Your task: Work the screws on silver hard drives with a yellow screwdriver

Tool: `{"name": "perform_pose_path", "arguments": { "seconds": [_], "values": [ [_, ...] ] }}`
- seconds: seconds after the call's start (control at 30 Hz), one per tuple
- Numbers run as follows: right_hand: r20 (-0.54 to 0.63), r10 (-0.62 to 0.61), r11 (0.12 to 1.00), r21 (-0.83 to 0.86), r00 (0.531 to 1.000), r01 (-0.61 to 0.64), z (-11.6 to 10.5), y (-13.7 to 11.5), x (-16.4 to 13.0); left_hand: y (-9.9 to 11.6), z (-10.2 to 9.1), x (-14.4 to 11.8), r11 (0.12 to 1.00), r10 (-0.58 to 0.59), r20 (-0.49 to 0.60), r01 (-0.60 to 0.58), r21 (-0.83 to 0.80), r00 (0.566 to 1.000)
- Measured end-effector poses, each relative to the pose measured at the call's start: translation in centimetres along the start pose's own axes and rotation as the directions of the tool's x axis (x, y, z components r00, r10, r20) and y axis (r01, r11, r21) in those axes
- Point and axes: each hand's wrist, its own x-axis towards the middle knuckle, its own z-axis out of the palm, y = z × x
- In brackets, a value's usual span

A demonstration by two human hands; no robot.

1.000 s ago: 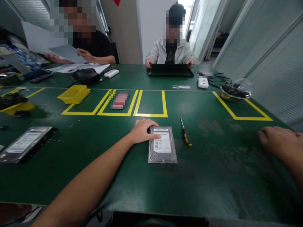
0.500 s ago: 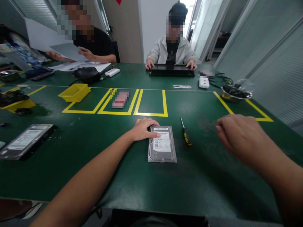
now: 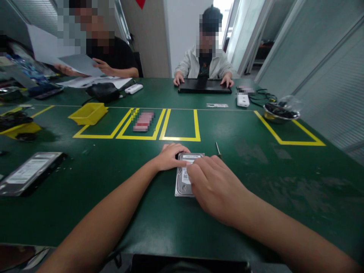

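Green matting covers the long table (image 3: pixel 256 212), and yellow tape boxes (image 3: pixel 180 125) are marked out across its middle. Along the far edge two people are seated, one behind a dark flat device (image 3: pixel 203 86), the other at the far left corner with a sheet of paper (image 3: pixel 76 63) held up. At the left edge a second drive (image 3: pixel 27 175) is laid flat on a black tray, with a yellow bin (image 3: pixel 88 113) set beyond it toward the far side. A metal bowl (image 3: pixel 281 112) is parked near the right edge, inside another taped box.

Now to the centre, toward the near edge: a hard drive (image 3: pixel 183 178) is laid flat, label up. It is pinned at its far left corner by the left hand (image 3: pixel 170 156), fingers spread and pressed flat, nothing gripped. The right hand (image 3: pixel 216 187) is spread over the drive's right half, fingers loosely extended on top; whether anything is pinched beneath cannot be told. Just beyond its knuckles, only the tip of a screwdriver (image 3: pixel 217 148) is seen.
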Motion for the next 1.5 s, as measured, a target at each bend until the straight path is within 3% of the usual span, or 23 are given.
{"name": "perform_pose_path", "arguments": {
  "seconds": [0.2, 0.5, 0.77, 0.97, 1.07, 1.23, 1.33, 1.4, 1.5],
  "values": [
    [0.047, -0.047, 0.993, 0.107, 0.998, 0.042, 2.7, -0.6, 0.4, -0.1, -0.3, -0.1, 1.0, 0.005, 0.023, -0.005, -0.004, 1.0],
    [0.102, -0.047, 0.982, 0.187, 0.994, 0.027, 5.5, 1.4, -0.3, 0.4, -0.7, -0.1, 1.0, 0.018, 0.026, -0.018, -0.007, 0.999],
    [-0.019, -0.168, 0.959, 0.227, 0.986, 0.168, 7.8, 1.5, -1.1, 0.4, -0.6, -0.1, 1.0, 0.0, -0.002, 0.0, -0.01, 1.0],
    [-0.066, -0.15, 0.961, 0.227, 0.987, 0.161, 8.1, 1.7, -1.5, 0.3, -0.3, -0.4, 0.999, 0.043, -0.043, -0.043, -0.002, 0.998],
    [-0.067, -0.138, 0.96, 0.238, 0.988, 0.15, 8.1, 1.7, -1.6, 0.2, 0.1, -0.6, 0.995, 0.06, -0.126, -0.069, -0.067, 0.99],
    [-0.072, -0.154, 0.955, 0.244, 0.985, 0.167, 7.7, 1.7, -1.7, 0.3, 0.7, -0.9, 0.972, -0.067, -0.393, -0.029, -0.232, 0.917],
    [-0.08, -0.148, 0.95, 0.264, 0.986, 0.165, 7.6, 1.7, -1.8, 1.1, 1.0, -0.9, 0.938, -0.198, -0.474, 0.026, -0.346, 0.858],
    [-0.085, -0.134, 0.943, 0.295, 0.987, 0.153, 7.5, 1.7, -1.9, 2.0, 1.2, -0.8, 0.86, -0.323, -0.488, 0.036, -0.509, 0.811],
    [-0.096, -0.092, 0.922, 0.367, 0.991, 0.122, 7.4, 1.8, -2.0, 3.6, 1.5, -0.8, 0.7, -0.515, -0.492, 0.014, -0.714, 0.702]
  ]
}}
